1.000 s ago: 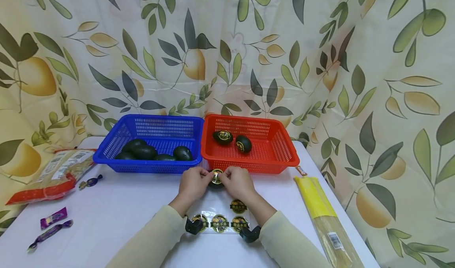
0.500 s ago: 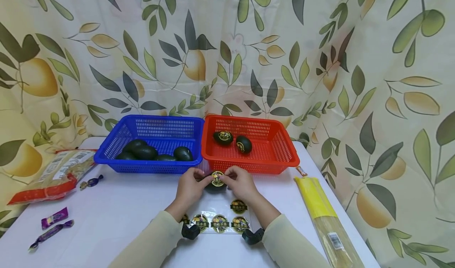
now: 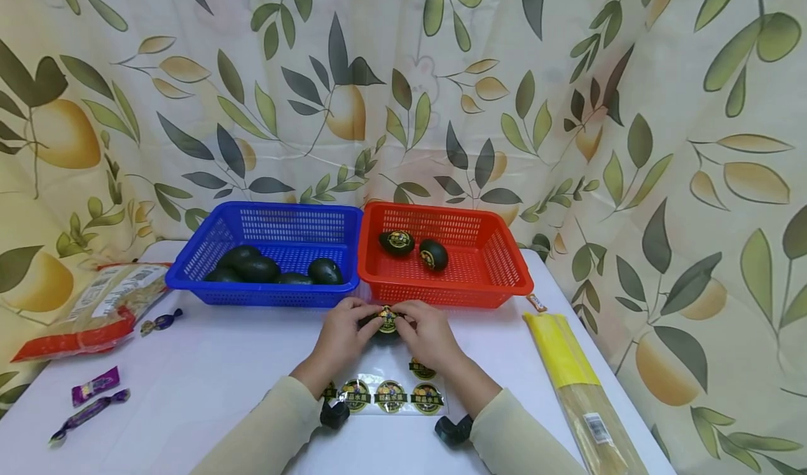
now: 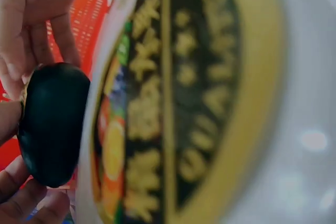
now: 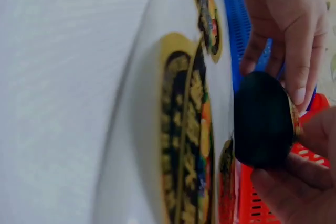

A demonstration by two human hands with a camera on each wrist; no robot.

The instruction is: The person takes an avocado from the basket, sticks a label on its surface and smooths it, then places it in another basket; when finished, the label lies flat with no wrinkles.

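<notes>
Both hands hold a dark green avocado (image 3: 385, 336) low over the table, just in front of the two baskets. A round black-and-gold sticker (image 3: 387, 319) lies on its upper face. My left hand (image 3: 342, 335) grips the left side of the fruit, thumb at the sticker's edge. On the opposite side my right hand (image 3: 431, 333) grips it the same way, with thumb and fingers at the sticker. In the left wrist view the avocado (image 4: 55, 124) shows its smooth underside between the fingers. Below the hands lies a clear sticker sheet (image 3: 372, 368) with several round stickers (image 3: 390, 396).
A blue basket (image 3: 208, 287) with several avocados stands at back left. Beside it a red basket (image 3: 479, 286) holds two stickered avocados (image 3: 433, 255). Wrapped candies (image 3: 94, 385) and a red-and-clear bag (image 3: 104, 307) lie left; a long yellow-topped packet (image 3: 567, 370) lies right.
The hands and avocado shift slightly, and the fingers change their hold around the sticker. My right hand now reaches further over the fruit's top. The baskets have not moved.
</notes>
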